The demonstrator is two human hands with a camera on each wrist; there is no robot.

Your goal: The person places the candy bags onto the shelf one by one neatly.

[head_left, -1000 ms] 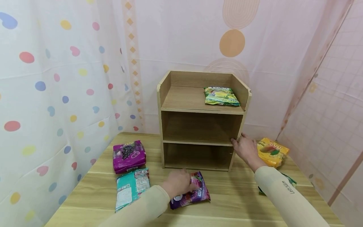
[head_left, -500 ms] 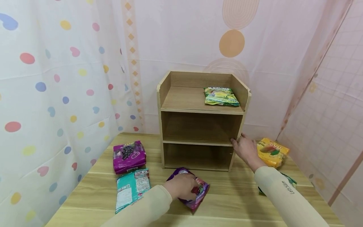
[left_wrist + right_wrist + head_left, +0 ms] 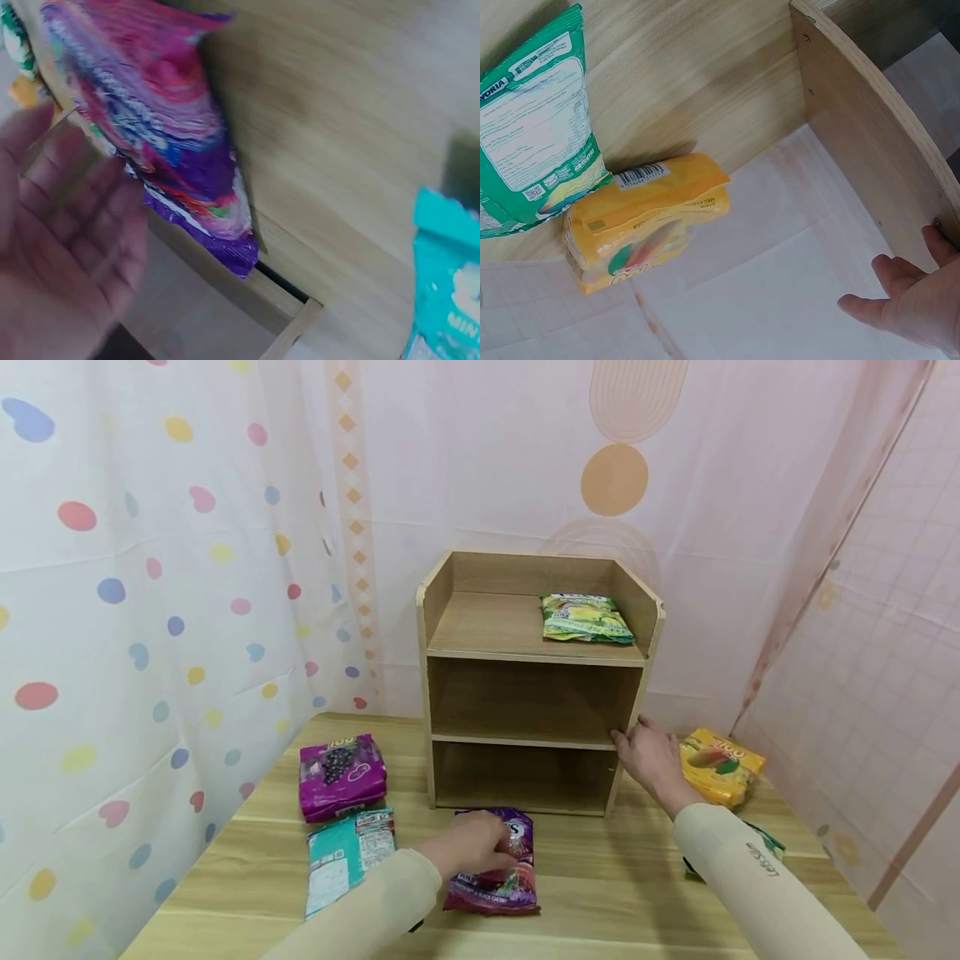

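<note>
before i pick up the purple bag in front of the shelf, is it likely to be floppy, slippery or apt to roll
The purple bag is probably more floppy than stiff, given its thin-looking, flaring end seals. Its shiny surface suggests it may slip a little in the grip. Rolling seems unlikely, since it is broad and pillow-shaped.

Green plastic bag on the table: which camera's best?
Right wrist view: the green plastic bag is large and sharp, though cut off. Head: a cream sleeve hides most. Left wrist: maybe a blurred bit.
</note>
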